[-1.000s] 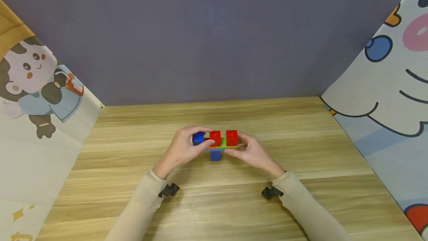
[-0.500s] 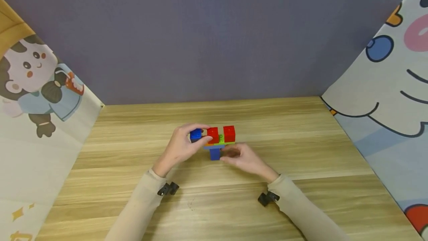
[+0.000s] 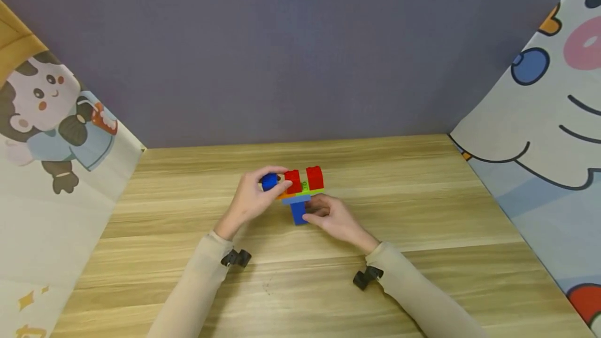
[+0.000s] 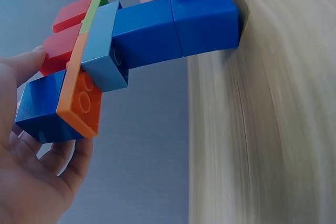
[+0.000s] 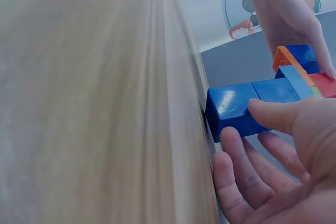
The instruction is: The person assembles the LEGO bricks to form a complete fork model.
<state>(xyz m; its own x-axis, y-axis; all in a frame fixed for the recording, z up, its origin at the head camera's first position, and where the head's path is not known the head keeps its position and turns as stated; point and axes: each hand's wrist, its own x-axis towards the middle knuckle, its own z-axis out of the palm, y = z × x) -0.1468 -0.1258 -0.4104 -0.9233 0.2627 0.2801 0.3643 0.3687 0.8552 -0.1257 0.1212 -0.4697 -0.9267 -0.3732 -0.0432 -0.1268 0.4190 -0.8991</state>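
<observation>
A T-shaped build of toy building bricks stands near the middle of the table, leaning slightly. Its post is two stacked blue bricks point(image 4: 149, 32), topped by a light blue brick point(image 4: 101, 45). Above that lie an orange plate point(image 4: 71, 90) and a lime green plate point(image 3: 317, 191). Two red bricks point(image 3: 315, 178) and a blue brick point(image 4: 41, 103) sit on the plates. My left hand point(image 3: 251, 200) grips the upper left end, thumb against a red brick, fingers behind the blue one. Lower down, my right hand point(image 3: 337, 219) holds the post between thumb and fingers.
The wood-grain table point(image 3: 300, 286) ends at a grey back wall point(image 3: 300, 56). Cartoon-printed panels stand along its left point(image 3: 56, 119) and right point(image 3: 530, 134) sides. Each sleeve carries a small black wrist camera point(image 3: 236, 258).
My right hand has come down from the right red brick to the blue post and taken hold of it. The build has shifted slightly left and away and tilted, my left hand moving with it.
</observation>
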